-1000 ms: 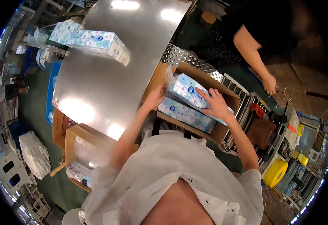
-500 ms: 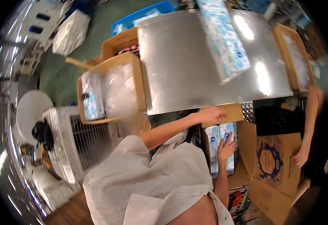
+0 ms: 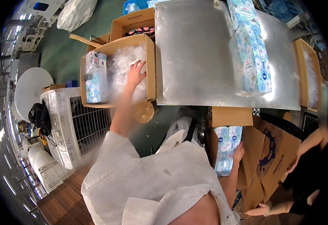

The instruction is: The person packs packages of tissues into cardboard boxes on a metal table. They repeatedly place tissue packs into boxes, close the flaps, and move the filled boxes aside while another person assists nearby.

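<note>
From where I stand, the person's two hands are busy in places well apart, and that split is the main worry. The left hand (image 3: 135, 76) is over the crumpled clear film (image 3: 121, 62) in an open carton (image 3: 151, 71), its grip half open with the fingers loosely bent; I can't tell whether it pinches any film. If film clung to those fingers, it could be dragged out. The right hand (image 3: 239, 153) lies along the blue floral packs (image 3: 222, 152), which sit side by side inside the packing carton (image 3: 232, 117); its fingers look fairly straight, though whether that grip has hold of a pack is unclear. Pressing there while leaning away could skew the packs or buckle a wall. Close by, a co-worker's hand (image 3: 258, 210) is beside a printed carton (image 3: 282, 153), so a bump might jolt everything.
</note>
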`<state>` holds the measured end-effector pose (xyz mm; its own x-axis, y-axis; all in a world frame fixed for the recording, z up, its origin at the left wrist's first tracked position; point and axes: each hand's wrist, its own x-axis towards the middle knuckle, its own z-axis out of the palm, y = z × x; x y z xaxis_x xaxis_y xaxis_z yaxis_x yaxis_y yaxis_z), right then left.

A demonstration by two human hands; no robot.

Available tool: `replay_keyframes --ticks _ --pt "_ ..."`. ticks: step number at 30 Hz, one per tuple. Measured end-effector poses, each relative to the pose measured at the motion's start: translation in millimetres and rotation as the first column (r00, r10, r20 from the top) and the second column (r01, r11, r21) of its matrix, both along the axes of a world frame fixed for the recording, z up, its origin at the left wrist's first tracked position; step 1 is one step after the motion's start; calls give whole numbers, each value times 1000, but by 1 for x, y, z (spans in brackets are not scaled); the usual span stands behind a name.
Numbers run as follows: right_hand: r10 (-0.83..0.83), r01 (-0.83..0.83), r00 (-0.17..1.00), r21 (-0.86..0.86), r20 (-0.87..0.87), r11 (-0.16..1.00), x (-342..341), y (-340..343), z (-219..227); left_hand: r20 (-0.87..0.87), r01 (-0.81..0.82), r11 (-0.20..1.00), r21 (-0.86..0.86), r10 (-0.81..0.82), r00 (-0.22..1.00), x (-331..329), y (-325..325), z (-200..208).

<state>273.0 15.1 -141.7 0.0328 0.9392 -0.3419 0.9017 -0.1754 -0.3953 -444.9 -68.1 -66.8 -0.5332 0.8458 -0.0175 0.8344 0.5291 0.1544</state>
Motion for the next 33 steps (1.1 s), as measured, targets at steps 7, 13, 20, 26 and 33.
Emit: replay_keyframes --ticks 7,13,20,26,33 --pt "-82 203 945 369 -317 907 -101 54 135 108 -1 988 155 -16 994 -10 5 -14" --pt "337 -282 941 539 -4 794 -188 231 200 317 -231 911 341 120 941 -2 -13 -10" --pt "291 -316 946 216 139 924 -243 286 152 855 -738 466 487 -83 512 -9 0 33" --pt "334 -430 899 432 282 793 -199 204 245 866 -230 841 489 -436 245 126 96 134" --pt "-18 29 1000 561 -24 827 -80 12 394 755 896 47 441 -559 -343 384 182 171"
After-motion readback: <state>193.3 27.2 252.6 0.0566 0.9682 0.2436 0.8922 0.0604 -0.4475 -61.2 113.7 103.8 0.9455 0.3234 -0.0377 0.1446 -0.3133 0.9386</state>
